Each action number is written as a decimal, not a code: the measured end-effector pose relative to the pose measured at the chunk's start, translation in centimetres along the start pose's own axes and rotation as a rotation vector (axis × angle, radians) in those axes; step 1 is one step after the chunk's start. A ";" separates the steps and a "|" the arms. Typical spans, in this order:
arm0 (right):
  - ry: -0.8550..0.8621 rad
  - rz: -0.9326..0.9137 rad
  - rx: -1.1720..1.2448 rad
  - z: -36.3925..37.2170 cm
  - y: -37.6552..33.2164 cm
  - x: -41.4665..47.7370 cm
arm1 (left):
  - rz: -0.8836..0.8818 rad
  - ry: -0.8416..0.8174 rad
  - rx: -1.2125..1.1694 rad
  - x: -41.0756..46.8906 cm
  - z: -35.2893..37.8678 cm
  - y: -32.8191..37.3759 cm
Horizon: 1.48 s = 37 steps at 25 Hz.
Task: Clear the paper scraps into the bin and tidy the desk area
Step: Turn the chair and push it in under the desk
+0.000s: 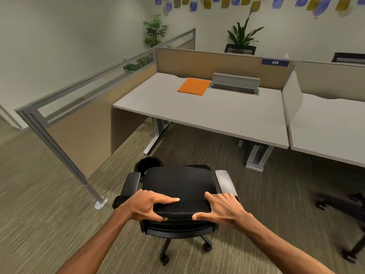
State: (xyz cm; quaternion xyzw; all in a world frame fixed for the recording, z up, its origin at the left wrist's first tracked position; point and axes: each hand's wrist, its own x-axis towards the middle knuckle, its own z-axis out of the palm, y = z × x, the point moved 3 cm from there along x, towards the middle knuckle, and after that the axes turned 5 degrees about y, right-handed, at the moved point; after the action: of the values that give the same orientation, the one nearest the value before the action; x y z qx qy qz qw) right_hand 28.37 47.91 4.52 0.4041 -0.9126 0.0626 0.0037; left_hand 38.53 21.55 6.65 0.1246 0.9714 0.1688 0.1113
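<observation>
while both hands clamp the top edge of the black chair backrest, left hand and right hand sit near each other, fingers over the mesh. the bin (dark, round) stands just beyond the chair; an orange folder lies on the counter.
</observation>
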 end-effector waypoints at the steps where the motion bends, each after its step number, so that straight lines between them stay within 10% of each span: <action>1: 0.001 0.021 -0.006 -0.1 0.1 0.2 | 0.020 0.049 0.027 0.3 -0.4 -0.2; 37: 0.054 0.254 -0.033 1.5 -2.0 13.0 | 0.127 -0.067 0.062 11.5 -6.7 -17.2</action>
State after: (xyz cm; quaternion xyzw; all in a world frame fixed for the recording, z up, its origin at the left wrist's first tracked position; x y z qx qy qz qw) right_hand 21.21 36.84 4.00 0.2835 -0.9568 0.0584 0.0270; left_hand 22.45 7.08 4.74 0.1949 0.9620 0.1410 0.1291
